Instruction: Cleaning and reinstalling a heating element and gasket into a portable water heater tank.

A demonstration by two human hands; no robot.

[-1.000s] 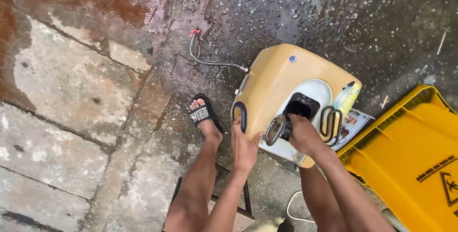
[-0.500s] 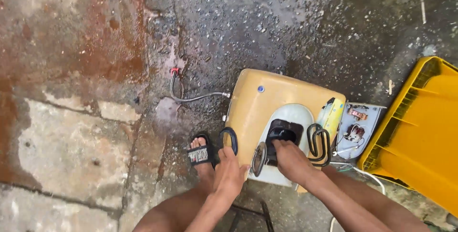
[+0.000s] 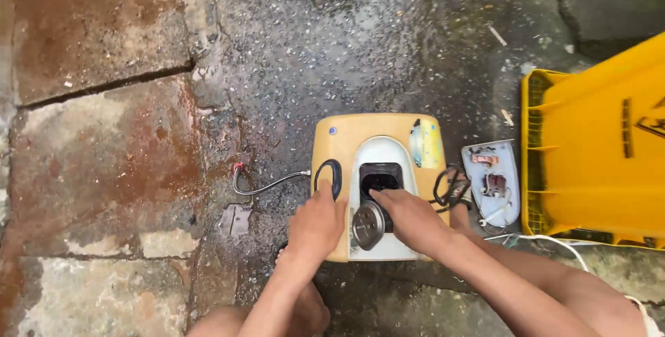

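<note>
as you crouched over the yellow appliance housing [image 3: 377, 146] lying on wet concrete [image 3: 360, 46], your left hand [image 3: 316, 225] pressed flat on its shell, your right hand [image 3: 409, 218] fingering the round metal fitting [image 3: 367, 225]; it looked rigid, bulky, slippery.

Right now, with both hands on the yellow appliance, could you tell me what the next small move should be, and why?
Probably keep the left hand bracing the yellow casing while the right hand probes the dark opening: its fingers already reach the rim, and the round metal part hangs beside it.
</note>
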